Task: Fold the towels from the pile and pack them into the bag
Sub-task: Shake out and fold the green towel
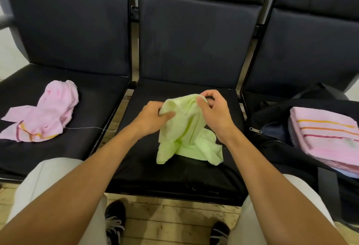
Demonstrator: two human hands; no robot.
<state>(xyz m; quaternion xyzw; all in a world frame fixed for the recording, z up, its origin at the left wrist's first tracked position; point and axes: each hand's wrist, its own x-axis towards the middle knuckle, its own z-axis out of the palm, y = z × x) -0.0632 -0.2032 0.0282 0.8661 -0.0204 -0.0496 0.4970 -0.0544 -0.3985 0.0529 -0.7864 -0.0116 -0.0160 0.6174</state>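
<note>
Where three dark padded seats [186, 171] stand in a row over a pale plank floor [171, 217], a person sits facing them with both arms stretched over the middle one. The left hand [153, 114] grips the upper left edge of a crumpled green towel [186, 132], thumb laid over the cloth and fingers curled behind it. The right hand [211, 107] pinches the top edge of the same towel between thumb and bent fingers. Its lower part sags in soft folds onto the middle seat. On the left seat lies a rumpled pink towel [46, 114] with coloured stitching and a loose thread trailing off it. On the right seat an open black bag [272, 143] holds a flat, folded pink towel with stripes [326, 138].
</note>
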